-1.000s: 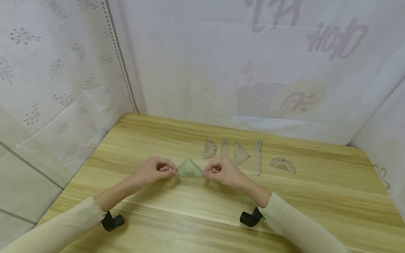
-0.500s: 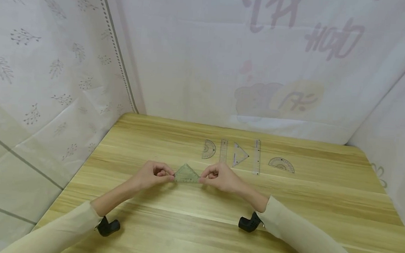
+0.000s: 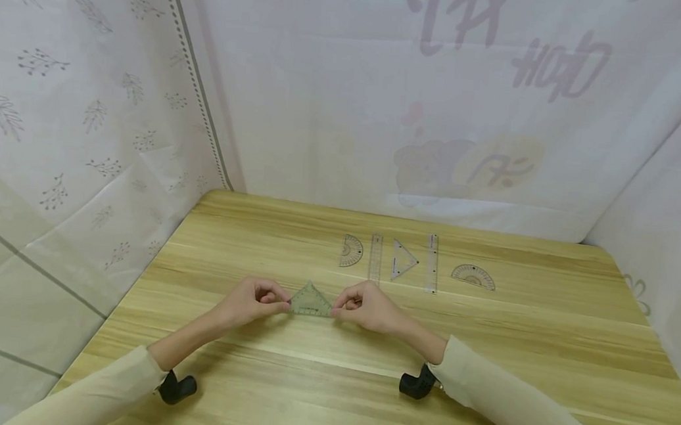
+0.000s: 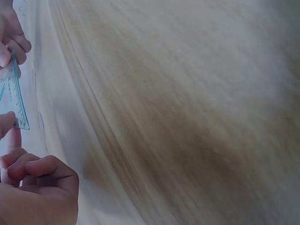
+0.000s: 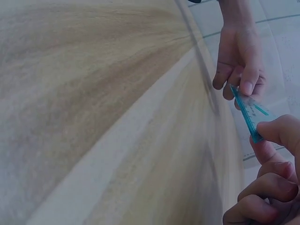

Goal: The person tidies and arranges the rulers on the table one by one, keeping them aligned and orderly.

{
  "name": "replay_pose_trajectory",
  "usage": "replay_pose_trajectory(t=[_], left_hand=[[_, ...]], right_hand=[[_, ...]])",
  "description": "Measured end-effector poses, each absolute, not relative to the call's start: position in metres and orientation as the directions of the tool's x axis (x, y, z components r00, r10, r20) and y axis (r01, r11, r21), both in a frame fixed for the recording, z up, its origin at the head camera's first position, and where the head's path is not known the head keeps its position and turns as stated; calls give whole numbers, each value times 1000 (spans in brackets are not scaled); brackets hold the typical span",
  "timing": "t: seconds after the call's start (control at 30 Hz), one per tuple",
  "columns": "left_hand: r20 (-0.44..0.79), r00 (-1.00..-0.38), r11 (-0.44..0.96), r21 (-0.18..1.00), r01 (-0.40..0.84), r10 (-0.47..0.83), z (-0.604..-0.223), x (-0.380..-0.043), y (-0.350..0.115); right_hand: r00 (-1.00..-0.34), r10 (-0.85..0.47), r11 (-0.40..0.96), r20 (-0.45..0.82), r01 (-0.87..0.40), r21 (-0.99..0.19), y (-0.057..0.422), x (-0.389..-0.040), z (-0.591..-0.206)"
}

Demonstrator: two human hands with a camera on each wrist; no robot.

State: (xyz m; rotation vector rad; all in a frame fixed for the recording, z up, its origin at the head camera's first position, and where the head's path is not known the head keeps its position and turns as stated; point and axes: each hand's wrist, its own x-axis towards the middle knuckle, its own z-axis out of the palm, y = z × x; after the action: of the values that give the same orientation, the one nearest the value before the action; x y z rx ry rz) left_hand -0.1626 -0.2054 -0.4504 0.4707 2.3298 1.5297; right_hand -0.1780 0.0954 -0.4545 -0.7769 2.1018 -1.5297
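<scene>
A greenish see-through set square (image 3: 310,301) is stretched between my two hands, its long edge toward me and its right-angle corner pointing away. My left hand (image 3: 254,302) pinches the left corner between thumb and forefinger. At the right corner my right hand (image 3: 369,309) pinches it the same way, the other fingers curled in. In the left wrist view the set square (image 4: 18,101) shows printed scale marks along its edge. The right wrist view has the set square (image 5: 248,112) nearly edge-on, its rim teal, above the table.
Farther back on the wooden table (image 3: 305,381) lie a protractor (image 3: 351,251), a short ruler (image 3: 375,258), a clear set square (image 3: 405,261), a longer ruler (image 3: 432,264) and another protractor (image 3: 474,276). A printed cloth (image 3: 324,106) hangs behind the table.
Both hands have moved toward the body and slightly left, carrying the green set square with them. The short ruler shows more of its length now. The other tools lie where they were.
</scene>
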Motion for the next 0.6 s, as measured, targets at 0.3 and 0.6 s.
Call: replay_pose_trajectory(t=[0.3,0.6], left_hand=[[-104,-888,449,885,123,448,-450,-165,-211],[-93,-896,509,846,159,434,-449,-170,-217]], right_hand=[[-763,-647,275,-8,-224,-935,86,-178,-460],[-778,-628,329,-34,-226,-917,72,-180,-458]])
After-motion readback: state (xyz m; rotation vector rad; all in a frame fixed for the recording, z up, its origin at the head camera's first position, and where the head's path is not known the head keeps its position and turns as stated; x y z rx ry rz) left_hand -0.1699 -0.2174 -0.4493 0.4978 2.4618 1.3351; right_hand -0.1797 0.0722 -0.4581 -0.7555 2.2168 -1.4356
